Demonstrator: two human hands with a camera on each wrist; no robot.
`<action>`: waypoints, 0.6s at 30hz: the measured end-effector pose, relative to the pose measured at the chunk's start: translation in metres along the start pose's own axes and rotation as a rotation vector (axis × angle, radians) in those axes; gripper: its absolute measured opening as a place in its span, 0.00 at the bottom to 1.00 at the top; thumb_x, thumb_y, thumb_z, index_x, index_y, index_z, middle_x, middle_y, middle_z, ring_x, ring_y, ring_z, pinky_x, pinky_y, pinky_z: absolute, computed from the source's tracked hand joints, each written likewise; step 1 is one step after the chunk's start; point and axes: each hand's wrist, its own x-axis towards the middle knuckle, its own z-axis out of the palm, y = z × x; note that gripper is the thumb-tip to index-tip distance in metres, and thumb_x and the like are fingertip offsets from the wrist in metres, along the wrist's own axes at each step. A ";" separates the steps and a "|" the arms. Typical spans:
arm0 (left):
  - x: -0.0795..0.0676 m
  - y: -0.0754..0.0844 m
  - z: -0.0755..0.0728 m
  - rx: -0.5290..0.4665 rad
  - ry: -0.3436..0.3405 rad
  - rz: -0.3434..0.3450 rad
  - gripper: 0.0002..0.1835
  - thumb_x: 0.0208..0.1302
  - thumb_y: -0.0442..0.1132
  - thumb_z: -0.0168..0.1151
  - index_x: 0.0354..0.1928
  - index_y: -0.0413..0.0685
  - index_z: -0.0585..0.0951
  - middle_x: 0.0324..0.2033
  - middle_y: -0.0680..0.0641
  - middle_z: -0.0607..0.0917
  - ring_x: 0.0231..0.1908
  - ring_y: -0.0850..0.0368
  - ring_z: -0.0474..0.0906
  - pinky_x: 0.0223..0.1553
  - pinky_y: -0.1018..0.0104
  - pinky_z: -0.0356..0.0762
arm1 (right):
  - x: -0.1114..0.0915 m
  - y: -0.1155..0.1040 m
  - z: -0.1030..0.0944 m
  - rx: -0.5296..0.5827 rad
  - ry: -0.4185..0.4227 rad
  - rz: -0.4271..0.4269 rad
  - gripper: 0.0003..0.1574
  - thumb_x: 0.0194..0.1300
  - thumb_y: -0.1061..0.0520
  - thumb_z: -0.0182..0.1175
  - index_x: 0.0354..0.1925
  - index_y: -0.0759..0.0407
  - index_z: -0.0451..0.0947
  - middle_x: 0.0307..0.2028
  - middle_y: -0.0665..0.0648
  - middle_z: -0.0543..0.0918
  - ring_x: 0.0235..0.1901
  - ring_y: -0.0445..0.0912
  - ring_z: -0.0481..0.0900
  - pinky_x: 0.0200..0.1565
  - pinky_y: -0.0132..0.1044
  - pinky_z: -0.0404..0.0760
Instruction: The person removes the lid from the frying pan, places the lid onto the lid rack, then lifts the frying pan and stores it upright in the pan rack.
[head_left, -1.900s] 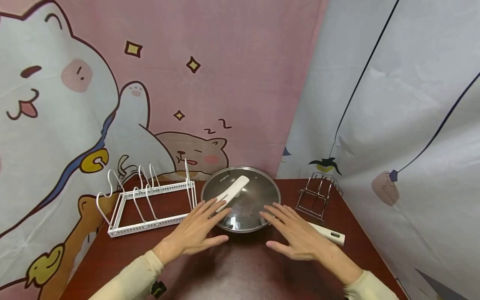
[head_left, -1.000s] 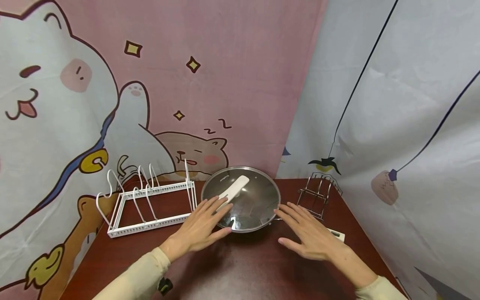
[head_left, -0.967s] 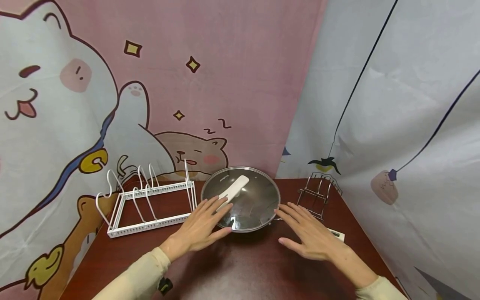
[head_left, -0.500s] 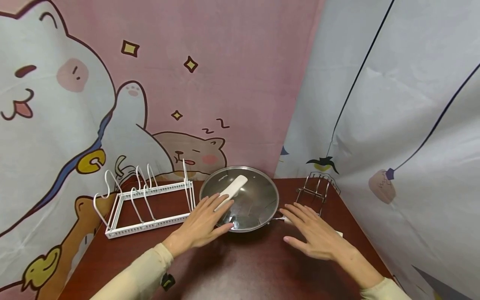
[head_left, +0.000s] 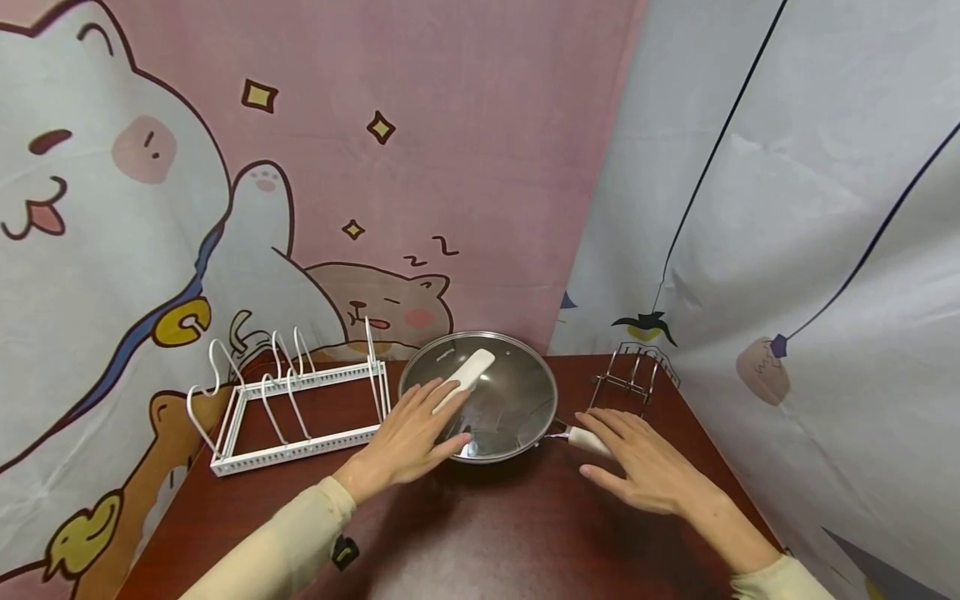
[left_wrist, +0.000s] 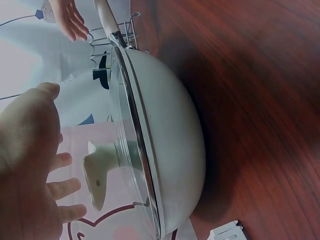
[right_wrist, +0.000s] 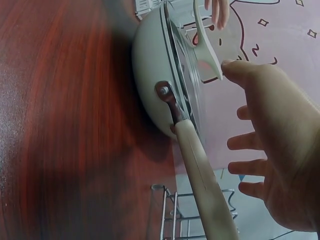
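Head cam: L hand (head_left: pixel 408 437) & R hand (head_left: pixel 648 462) both open wide, fingers extended, backs up, nothing held. Glass lid (head_left: pixel 517 408) w/ white lid handle (head_left: pixel 472 367) sits on pan (left_wrist: pixel 175 130), approx. mid-table, toward back of red-brn table (head_left: pixel 525 542). L hand overlaps near-L edge of lid & low end of lid handle; R hand overlaps outer part of cream pan handle (head_left: pixel 588 442), which pts R. White rack (head_left: pixel 300 452) just L of pan; wire rack (head_left: pixel 630 387) to R, beyond R hand. Pink backdrop (head_left: pixel 487 208) w/ cartoon animals behind.

L wrist cam (view sideways): pan upright on table, pale outer wall, lid seated on rim. Gap visible betw. L-hand fingers & lid handle; grips nothing. R hand in bkgd nr pan handle.

R wrist cam (also sideways): pan handle runs alongside R hand, gap betw.; thumb & fingers apart, no grip. Thumb tip lines up w/ lid handle tip; depth unclear. L-hand fingertips show past lid handle; contact can't be told from this angle.
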 end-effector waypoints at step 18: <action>0.014 -0.008 0.003 0.023 0.023 -0.061 0.39 0.83 0.64 0.61 0.84 0.49 0.71 0.80 0.38 0.77 0.80 0.31 0.74 0.80 0.29 0.72 | -0.006 0.014 0.001 -0.038 0.003 0.046 0.45 0.76 0.33 0.70 0.77 0.57 0.79 0.74 0.62 0.83 0.73 0.63 0.82 0.73 0.66 0.79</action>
